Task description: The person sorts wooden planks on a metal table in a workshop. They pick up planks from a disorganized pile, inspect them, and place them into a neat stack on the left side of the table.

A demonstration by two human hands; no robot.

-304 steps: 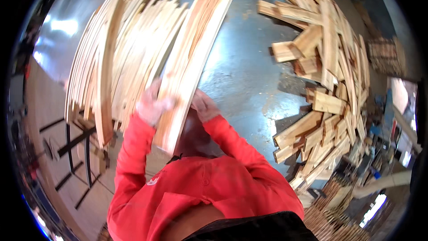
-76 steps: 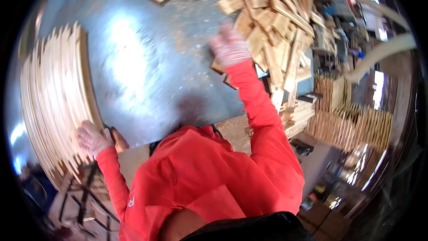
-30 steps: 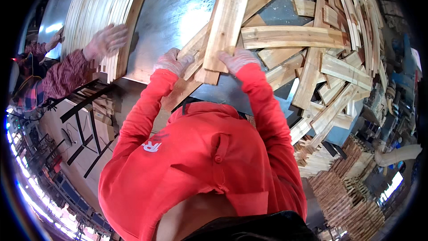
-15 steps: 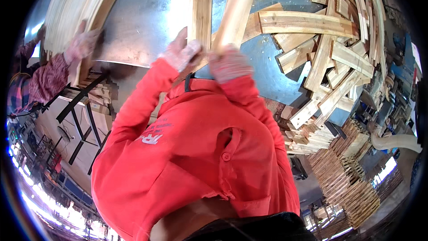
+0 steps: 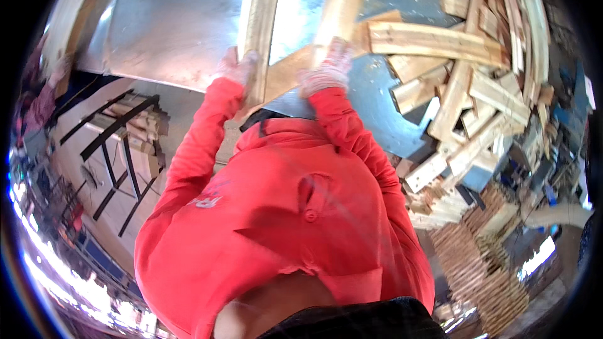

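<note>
My left hand [image 5: 237,68], in a pale work glove, is closed round the near end of a long wooden plank [image 5: 260,16]. In its matching glove, my right hand [image 5: 328,69] grips a second wooden plank [image 5: 342,3], somewhat blurred. The two planks stretch away from me over a metal table [image 5: 169,19], a strip of bare metal between them. Beneath them, another board [image 5: 287,74] slants across the table near my waist.
Loose short boards [image 5: 440,37] lie in a jumbled heap on the right. Stacked wood strips [image 5: 480,260] stand lower right. At the far left, a co-worker's gloved hand [image 5: 59,72] touches a stack of boards [image 5: 69,19]. A black metal frame [image 5: 113,129] stands below the table edge.
My hands have moved apart, the left plank shifting left and the gap between the planks widening. The co-worker's board stack has moved farther left, baring more table.
</note>
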